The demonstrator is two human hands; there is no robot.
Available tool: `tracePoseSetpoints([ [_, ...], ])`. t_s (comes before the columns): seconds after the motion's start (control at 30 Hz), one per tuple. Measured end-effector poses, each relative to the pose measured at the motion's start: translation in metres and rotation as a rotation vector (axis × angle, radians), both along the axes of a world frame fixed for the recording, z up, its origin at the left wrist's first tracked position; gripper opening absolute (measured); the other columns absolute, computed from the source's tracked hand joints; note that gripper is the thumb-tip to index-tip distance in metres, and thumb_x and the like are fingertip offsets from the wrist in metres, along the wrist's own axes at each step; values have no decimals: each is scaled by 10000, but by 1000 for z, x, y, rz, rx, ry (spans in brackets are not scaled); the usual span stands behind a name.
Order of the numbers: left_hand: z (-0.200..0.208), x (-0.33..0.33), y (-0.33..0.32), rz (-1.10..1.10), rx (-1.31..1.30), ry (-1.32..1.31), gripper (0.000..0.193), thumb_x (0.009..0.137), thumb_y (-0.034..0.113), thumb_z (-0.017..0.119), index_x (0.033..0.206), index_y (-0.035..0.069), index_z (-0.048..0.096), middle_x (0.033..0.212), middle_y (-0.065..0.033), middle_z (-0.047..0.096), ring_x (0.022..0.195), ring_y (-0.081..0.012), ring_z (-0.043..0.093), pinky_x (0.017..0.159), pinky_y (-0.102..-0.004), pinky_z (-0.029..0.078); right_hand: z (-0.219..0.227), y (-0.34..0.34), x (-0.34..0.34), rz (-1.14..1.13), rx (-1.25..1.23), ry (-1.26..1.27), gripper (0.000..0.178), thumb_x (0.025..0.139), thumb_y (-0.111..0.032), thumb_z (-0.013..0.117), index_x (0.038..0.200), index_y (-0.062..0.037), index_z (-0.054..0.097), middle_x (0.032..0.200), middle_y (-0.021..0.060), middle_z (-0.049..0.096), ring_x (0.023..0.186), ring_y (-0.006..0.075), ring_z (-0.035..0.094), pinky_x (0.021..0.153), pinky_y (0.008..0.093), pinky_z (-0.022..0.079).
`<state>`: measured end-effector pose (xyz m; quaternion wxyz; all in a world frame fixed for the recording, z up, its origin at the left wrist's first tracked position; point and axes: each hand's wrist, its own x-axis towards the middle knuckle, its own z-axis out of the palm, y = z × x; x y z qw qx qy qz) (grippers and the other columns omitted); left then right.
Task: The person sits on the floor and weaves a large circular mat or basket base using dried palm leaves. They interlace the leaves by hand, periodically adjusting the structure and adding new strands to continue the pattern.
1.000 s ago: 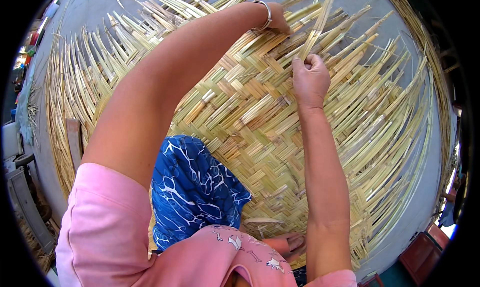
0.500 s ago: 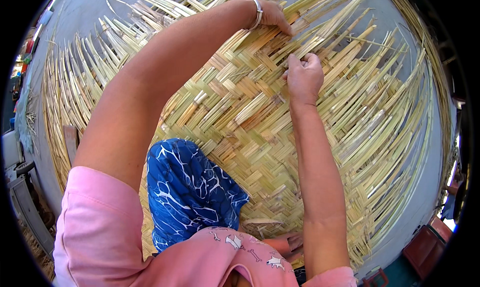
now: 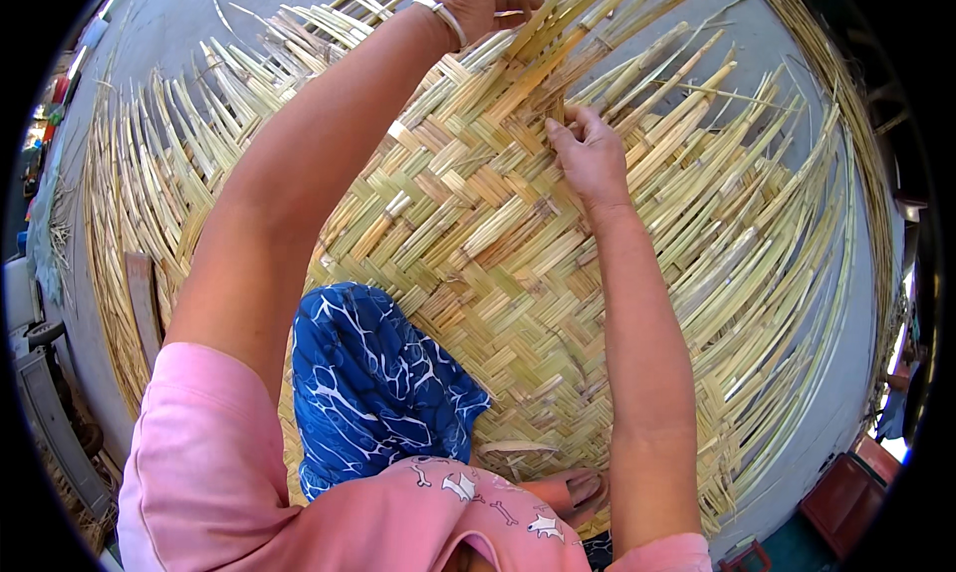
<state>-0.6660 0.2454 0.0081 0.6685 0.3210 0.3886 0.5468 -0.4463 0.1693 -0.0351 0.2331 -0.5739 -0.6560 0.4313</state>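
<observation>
A wide mat (image 3: 478, 263) of pale green and tan split strips lies under my arms, woven in a herringbone pattern with long loose ends around its far and right edges. At the far edge my left hand (image 3: 493, 4), with a white bangle on its wrist, has its fingers stretched out and apart. Its fingertips are beside several raised strips (image 3: 568, 44) that slant up and to the right. Lower and to the right, my right hand (image 3: 593, 159) is closed, thumb and fingers pinching a strip (image 3: 555, 102) at the edge of the weave.
My knee in blue patterned cloth (image 3: 373, 393) rests on the mat. A wooden piece (image 3: 142, 298) lies at the left edge. Grey floor (image 3: 159, 34) surrounds the mat, with a bundle of long thin stalks (image 3: 846, 84) at the far right. A dark red chair (image 3: 844, 502) is at the lower right.
My left hand has moved up and to the left, off the weave. Strips near it now stand raised. My right hand has shifted slightly left, and its fingers have changed their grip.
</observation>
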Motion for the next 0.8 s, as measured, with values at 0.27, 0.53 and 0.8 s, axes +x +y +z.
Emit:
tracePoseSetpoints([
  [0.27,-44,-39,-54,396,-157,318,161,861,18,596,1013,42,641,970,-65,654,892,-179,645,783,-287,541,0,3,-1,7,-28,-79,277,806,-264,628,1007,-83,684,863,85,690,762,186,642,725,296,483],
  [0.53,-48,-31,-45,508,-218,468,139,875,15,578,1012,27,602,970,-92,660,884,-215,677,665,-255,562,-8,4,-5,-51,-80,-32,250,804,-225,634,1003,-83,688,872,89,692,780,192,643,736,300,482],
  [0.8,-46,-28,-31,649,-332,198,244,822,143,692,992,20,566,887,-126,660,733,-250,693,518,-270,558,-14,5,-7,-90,-41,-91,248,802,-224,645,996,-76,690,867,88,694,777,192,643,740,302,484],
])
